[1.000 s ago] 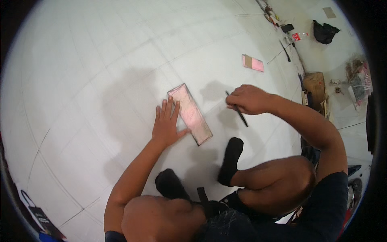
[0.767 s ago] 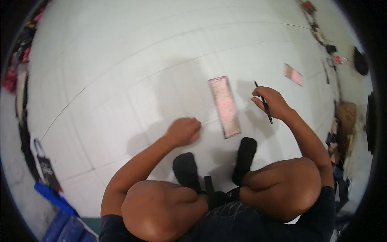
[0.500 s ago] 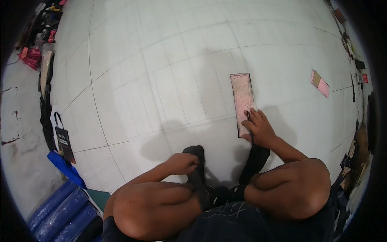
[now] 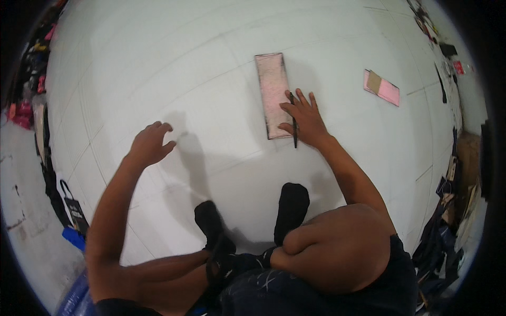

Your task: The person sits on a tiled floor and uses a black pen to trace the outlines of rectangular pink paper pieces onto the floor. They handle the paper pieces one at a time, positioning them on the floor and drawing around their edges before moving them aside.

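A long pink rectangular strip with dark edges [image 4: 271,79] lies on the pale floor covering [image 4: 211,68], ahead of my feet. My right hand [image 4: 307,122] rests on the strip's near right part, fingers spread. A slim black pen [image 4: 294,138] is held across that hand, among the fingers, pointing away from me and overlapping the strip's right edge. My left hand [image 4: 150,144] is out to the left over the pale surface, fingers loosely apart, with nothing in it. Whether it touches the surface I cannot tell.
A folded pink piece with a brown band [image 4: 381,87] lies to the right. Both my feet, in black socks [image 4: 291,208], are planted nearby. A black bag [image 4: 76,213] and a blue item [image 4: 74,238] sit at the left edge. Dark cloth [image 4: 435,258] lies along the right.
My left hand has left the spot by my left foot and reached forward and left, its fingers loosening. My right hand remains at the strip with the pen. The view has shifted.
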Motion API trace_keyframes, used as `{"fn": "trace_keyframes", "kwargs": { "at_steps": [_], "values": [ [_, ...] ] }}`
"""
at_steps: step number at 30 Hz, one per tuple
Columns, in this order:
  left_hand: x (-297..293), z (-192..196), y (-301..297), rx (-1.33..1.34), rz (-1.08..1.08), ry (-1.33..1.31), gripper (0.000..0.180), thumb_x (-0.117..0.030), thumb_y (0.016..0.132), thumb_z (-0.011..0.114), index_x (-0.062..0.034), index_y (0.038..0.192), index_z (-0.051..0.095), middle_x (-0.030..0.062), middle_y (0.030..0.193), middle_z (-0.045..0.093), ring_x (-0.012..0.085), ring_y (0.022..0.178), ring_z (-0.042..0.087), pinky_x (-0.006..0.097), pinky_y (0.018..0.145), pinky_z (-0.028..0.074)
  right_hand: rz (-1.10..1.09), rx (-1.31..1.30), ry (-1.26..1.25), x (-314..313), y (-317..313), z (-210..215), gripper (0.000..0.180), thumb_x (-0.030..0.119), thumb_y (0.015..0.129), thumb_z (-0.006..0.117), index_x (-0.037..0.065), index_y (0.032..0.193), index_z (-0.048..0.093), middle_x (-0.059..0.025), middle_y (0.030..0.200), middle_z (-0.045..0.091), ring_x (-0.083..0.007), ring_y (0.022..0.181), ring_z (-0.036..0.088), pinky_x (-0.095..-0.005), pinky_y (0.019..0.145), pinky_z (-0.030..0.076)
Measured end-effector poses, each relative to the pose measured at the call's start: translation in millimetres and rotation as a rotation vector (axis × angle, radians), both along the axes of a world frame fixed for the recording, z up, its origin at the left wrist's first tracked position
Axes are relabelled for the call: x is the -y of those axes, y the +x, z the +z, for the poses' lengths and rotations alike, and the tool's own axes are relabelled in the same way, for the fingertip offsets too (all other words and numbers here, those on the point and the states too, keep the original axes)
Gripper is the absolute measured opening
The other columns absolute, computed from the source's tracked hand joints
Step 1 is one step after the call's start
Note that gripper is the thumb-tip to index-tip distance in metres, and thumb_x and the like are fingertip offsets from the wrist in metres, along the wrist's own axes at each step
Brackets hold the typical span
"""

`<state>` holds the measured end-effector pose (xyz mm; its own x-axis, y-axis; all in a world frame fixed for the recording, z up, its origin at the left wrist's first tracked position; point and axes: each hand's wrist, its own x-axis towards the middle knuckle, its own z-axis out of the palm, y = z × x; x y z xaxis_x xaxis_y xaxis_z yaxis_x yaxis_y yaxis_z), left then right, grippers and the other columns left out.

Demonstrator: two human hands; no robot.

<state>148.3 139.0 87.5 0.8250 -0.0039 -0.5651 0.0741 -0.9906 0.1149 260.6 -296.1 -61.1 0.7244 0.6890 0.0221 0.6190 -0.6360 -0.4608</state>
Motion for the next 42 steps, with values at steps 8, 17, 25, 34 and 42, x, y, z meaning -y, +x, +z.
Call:
{"fn": "trace_keyframes", "kwargs": {
  "at_steps": [8,17,25,34,42],
  "values": [
    [128,-116,53,0.301,0.093,-0.296,0.084,-0.035,0.089,0.08,-0.0046,0.156,0.04,0.0258,0.165,0.029,0.0448,0.153,0.029,0.05,0.125,0.029,0.086,-0.009,0.009,0,12,-11,0.049,0.044,0.092,0.074,0.012,0.128,0.063,-0.0173,0.158,0.047,-0.0433,0.154,0.03,-0.0671,0.124,0.014],
    [158,-131,76,0.361,0.057,-0.253,0.105,-0.063,0.087,0.074,-0.0069,0.163,0.028,0.0228,0.17,0.021,0.0429,0.158,0.017,0.055,0.128,0.019,0.25,-0.031,-0.042,-8,8,-4,0.045,0.043,0.094,0.072,0.018,0.13,0.061,-0.0149,0.16,0.045,-0.0422,0.154,0.029,-0.0683,0.124,0.013],
    [154,-130,91,0.327,-0.001,-0.196,0.113,-0.065,0.077,0.082,-0.0053,0.16,0.032,0.0217,0.168,0.026,0.0426,0.157,0.023,0.056,0.125,0.026,0.225,-0.066,-0.042,-15,9,-2,0.043,0.041,0.094,0.073,0.018,0.129,0.062,-0.0135,0.161,0.045,-0.041,0.154,0.029,-0.0674,0.125,0.012],
    [154,-122,96,0.309,0.006,-0.178,0.115,-0.061,0.072,0.087,-0.0045,0.158,0.035,0.0209,0.167,0.029,0.0414,0.155,0.027,0.053,0.125,0.029,0.2,-0.094,-0.019,-15,8,-6,0.042,0.038,0.095,0.072,0.018,0.131,0.062,-0.0117,0.161,0.044,-0.0394,0.155,0.028,-0.0648,0.126,0.011],
    [157,-121,96,0.271,0.027,-0.18,0.115,-0.059,0.072,0.089,-0.0032,0.157,0.035,0.0209,0.168,0.028,0.0404,0.157,0.024,0.052,0.126,0.027,0.191,-0.137,-0.043,-15,9,2,0.043,0.039,0.097,0.07,0.017,0.133,0.061,-0.0112,0.163,0.042,-0.0386,0.156,0.026,-0.0625,0.127,0.01]
  ]
}}
